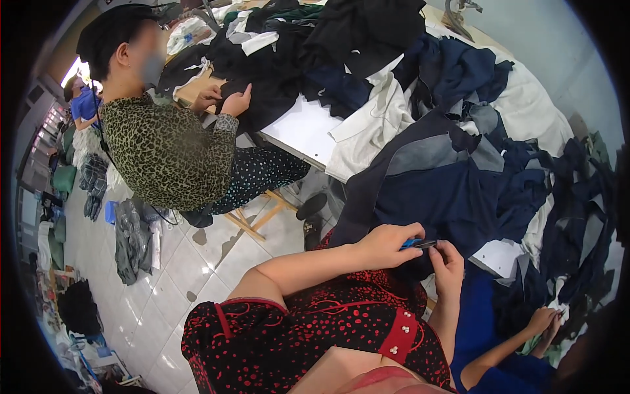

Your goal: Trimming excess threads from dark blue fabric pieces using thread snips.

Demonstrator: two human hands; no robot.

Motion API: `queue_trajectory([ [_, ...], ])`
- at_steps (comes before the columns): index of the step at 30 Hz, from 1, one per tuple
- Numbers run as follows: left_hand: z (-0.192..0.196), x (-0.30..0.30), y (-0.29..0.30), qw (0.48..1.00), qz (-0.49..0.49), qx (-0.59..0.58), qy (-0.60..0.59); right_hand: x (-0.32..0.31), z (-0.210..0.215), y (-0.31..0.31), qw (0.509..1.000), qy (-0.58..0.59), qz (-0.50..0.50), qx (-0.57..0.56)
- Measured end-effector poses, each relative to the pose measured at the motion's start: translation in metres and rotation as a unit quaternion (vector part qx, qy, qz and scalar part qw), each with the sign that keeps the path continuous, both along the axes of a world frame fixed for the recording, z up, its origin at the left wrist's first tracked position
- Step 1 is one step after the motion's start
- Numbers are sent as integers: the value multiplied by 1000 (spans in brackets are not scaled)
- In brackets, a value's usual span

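My left hand (pixel 398 245) is closed around a small pair of blue-handled thread snips (pixel 412 243), whose dark end points right. Close against that end, the fingers of my right hand (pixel 449 264) are pinched together; what they hold, if anything, is too small to make out. Beneath and beyond both hands spreads a dark navy garment (pixel 433 203) with grey panels, bunched over the table and hanging down toward my lap.
Navy, black and white cloth pieces (pixel 374 125) pile over the white table (pixel 303 128). A co-worker in a leopard-print top (pixel 170 141) sits at the left, handling black cloth. Another person's hands (pixel 546 322) work at lower right. A wooden stool (pixel 252 220) stands on the tiled floor.
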State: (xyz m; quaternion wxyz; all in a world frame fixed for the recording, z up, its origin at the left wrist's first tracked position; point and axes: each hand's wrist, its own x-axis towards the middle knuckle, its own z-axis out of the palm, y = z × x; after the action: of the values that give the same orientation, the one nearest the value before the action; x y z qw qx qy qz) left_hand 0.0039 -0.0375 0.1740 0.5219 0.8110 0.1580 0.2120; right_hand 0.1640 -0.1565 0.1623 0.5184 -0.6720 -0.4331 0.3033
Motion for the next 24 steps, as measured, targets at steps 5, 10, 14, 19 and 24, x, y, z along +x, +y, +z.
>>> queue_trajectory([
  [5, -4, 1, 2, 1000, 11, 7, -12, -2, 1, 2, 1000, 6, 5, 3],
  [10, -6, 0, 4, 1000, 11, -4, -19, -4, 3, 4, 1000, 6, 8, -5],
  [14, -7, -1, 8, 1000, 15, -8, -11, -5, 1, 8, 1000, 24, 4, -2],
  [19, -15, -1, 6, 999, 33, -10, -41, 0, -4, 7, 1000, 0, 26, -7],
  [24, -19, 2, 1, 999, 19, 11, -39, 0, -10, -1, 998, 57, -1, 0],
])
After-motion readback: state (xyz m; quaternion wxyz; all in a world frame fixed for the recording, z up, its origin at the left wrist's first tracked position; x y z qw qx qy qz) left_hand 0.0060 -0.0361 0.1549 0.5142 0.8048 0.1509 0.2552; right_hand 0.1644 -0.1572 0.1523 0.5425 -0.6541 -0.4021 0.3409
